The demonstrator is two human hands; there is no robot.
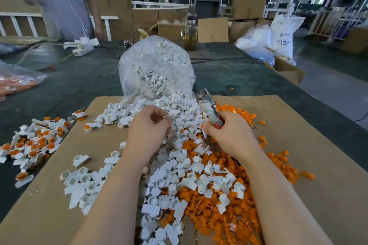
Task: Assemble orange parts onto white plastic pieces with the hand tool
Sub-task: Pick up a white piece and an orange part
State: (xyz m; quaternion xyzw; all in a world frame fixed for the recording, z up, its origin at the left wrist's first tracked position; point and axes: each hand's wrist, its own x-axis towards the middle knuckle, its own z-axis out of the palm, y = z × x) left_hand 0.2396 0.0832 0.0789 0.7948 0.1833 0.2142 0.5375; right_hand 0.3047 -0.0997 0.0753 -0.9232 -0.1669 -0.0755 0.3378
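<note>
My left hand point(150, 125) pinches a white plastic piece point(166, 116) above the heap of white pieces point(175, 173). My right hand point(229, 131) grips the hand tool point(207, 105), whose metal head points up and away. Whether the right fingers also hold an orange part is hidden. Loose orange parts point(245, 189) lie in a heap under and right of my right forearm. A clear bag point(155, 65) spills white pieces onto the brown cardboard sheet point(298, 145). Assembled white pieces with orange inserts point(37, 141) lie in a pile at the left.
A bag of orange parts point(16, 83) lies at the far left. A person point(65, 0) stands behind the dark table point(79, 77), near a power strip point(83, 47). A glass bottle point(190, 32) stands at the back. Cardboard boxes and white sacks point(282, 34) crowd the right.
</note>
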